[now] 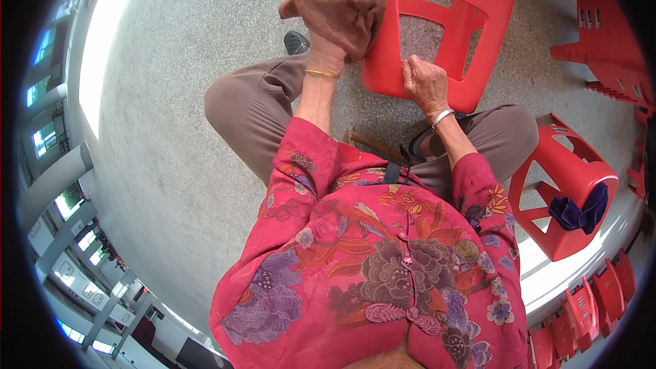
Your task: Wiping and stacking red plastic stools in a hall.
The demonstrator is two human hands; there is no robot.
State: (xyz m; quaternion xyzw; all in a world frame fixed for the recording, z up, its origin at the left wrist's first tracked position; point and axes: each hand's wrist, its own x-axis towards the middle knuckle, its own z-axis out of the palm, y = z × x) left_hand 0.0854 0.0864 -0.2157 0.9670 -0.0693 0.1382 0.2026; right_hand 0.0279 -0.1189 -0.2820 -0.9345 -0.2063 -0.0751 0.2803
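Observation:
A brown cloth (341,13) with a dark wet-looking patch covers most of my left hand (326,47), which holds it; the fingers are hidden beneath. The cloth lies against the left side of a tipped red plastic stool (379,69), whose frame has large openings. With its fingers curled in, my right hand (426,84) grips the stool's near edge beside an opening. A second red plastic stool (556,164) stands at the right, with a dark purple cloth (581,210) draped on it.
Stacked red plastic stools (589,36) are at the upper right, and a row of red plastic chairs or stools (581,312) is at the lower right. A small wooden piece (376,144) is low between my legs. The speckled floor (169,113) extends to the left.

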